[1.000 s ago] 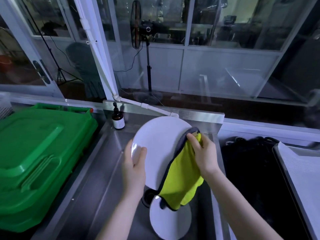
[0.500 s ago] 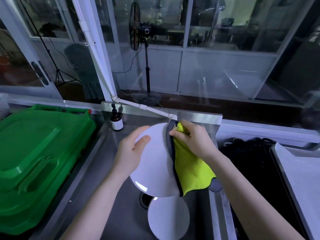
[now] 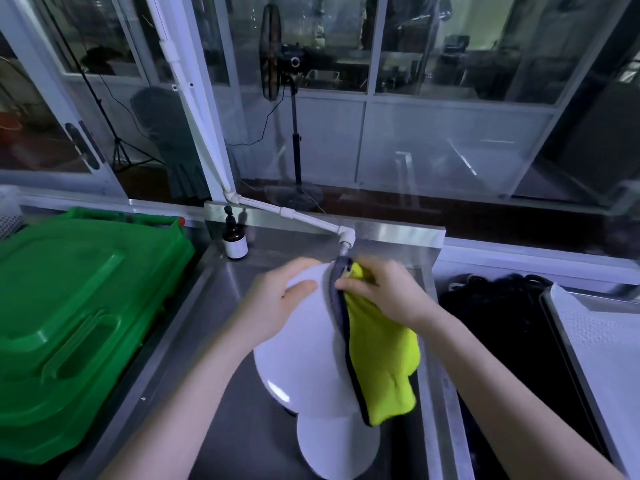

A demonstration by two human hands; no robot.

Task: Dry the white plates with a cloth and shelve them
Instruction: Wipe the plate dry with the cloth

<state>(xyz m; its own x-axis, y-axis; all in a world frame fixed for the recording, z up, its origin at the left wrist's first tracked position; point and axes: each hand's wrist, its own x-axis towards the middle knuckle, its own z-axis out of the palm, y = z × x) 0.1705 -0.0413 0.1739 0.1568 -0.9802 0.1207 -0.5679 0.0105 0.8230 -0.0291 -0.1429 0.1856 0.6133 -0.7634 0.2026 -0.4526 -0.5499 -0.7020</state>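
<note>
Plate, cloth apparently dipped lower.

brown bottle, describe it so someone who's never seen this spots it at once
Find the steel sink in the middle. At its back left corner, between the green bin and the white pipe, stands the bottle. It is the only small upright thing there: dark brown, black pump top, pale label.

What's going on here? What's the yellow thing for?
Someone is drying a white plate over a metal sink. The left hand grips the plate by its top edge and holds it tilted. The right hand pinches a yellow cloth against the plate's rim. A second white plate lies down in the sink underneath, not yet picked up.
</note>
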